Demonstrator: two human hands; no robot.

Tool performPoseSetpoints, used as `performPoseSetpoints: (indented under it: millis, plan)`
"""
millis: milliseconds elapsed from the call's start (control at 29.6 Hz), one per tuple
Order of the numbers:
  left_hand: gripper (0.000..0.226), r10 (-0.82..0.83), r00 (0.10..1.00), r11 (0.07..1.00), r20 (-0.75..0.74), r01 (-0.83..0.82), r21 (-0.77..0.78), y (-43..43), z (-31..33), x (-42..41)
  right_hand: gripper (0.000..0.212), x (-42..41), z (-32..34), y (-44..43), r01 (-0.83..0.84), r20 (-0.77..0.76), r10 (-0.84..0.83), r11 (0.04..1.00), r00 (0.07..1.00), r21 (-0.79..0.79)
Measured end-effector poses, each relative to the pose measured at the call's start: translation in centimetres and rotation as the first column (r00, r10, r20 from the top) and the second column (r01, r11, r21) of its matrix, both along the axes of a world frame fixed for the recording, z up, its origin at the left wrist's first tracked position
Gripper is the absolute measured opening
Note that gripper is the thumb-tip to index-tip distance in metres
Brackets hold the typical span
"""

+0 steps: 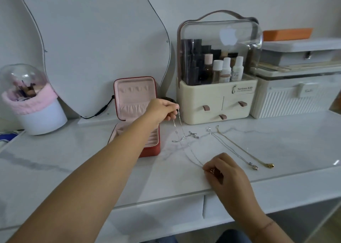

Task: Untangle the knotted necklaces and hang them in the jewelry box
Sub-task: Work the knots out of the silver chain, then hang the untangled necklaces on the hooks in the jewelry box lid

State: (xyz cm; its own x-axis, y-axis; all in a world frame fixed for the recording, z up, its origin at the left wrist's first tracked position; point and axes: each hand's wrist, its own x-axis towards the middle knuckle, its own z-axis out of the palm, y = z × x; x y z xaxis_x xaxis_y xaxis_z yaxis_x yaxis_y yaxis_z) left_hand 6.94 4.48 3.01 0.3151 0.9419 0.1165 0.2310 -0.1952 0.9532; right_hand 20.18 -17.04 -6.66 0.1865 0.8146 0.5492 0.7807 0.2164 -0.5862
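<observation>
Silver, thin and long, the chain necklace (pixel 191 154) is stretched between both hands over the white marble counter (pixel 92 159). The left hand (pixel 162 110) pinches its far end, raised a little, toward the back edge of the counter. The right hand (pixel 224 170) pinches its near end with curled fingers, close to the front edge. So the long axis of the chain runs from back to front, slanted a little to the right. A small silver knot of chain (pixel 191 134) lies on the counter just beside this line; I cannot tell if it is caught on the chain. The open red jewelry box with pink lining (pixel 136 102) stands just left of the left hand, so I judge this hand the nearer one to bring the end to the lid.
</observation>
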Motion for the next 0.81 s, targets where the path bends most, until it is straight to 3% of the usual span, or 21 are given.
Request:
performPoseSetpoints:
  millis: [101,270,304,372,811]
  plan:
    - [0.011,-0.023,0.994,0.995,0.111,0.034,-0.092,0.7,-1.0,2.9,0.018,1.2,-1.1,-1.1,0.102,0.016,-0.105,0.988,0.994,0.114]
    - [0.007,-0.016,0.986,0.99,0.169,0.039,-0.136,0.6,-2.4,5.8,0.008,2.8,-2.9,-1.8,0.171,0.083,-0.199,0.949,0.976,0.263]
    - [0.007,-0.008,0.986,0.991,0.168,0.031,-0.134,0.4,-2.6,6.0,0.015,2.9,-3.2,-1.8,0.175,0.091,-0.208,0.943,0.974,0.283]
    - [0.012,0.022,0.988,0.994,0.151,-0.005,-0.109,0.1,-3.1,6.1,0.025,3.1,-3.7,-1.7,0.179,0.093,-0.216,0.936,0.972,0.305]
    - [0.013,0.131,0.972,0.991,0.196,-0.125,-0.042,-0.9,-5.3,6.5,0.031,2.3,-5.3,-2.5,0.262,0.1,-0.31,0.906,0.945,0.334]
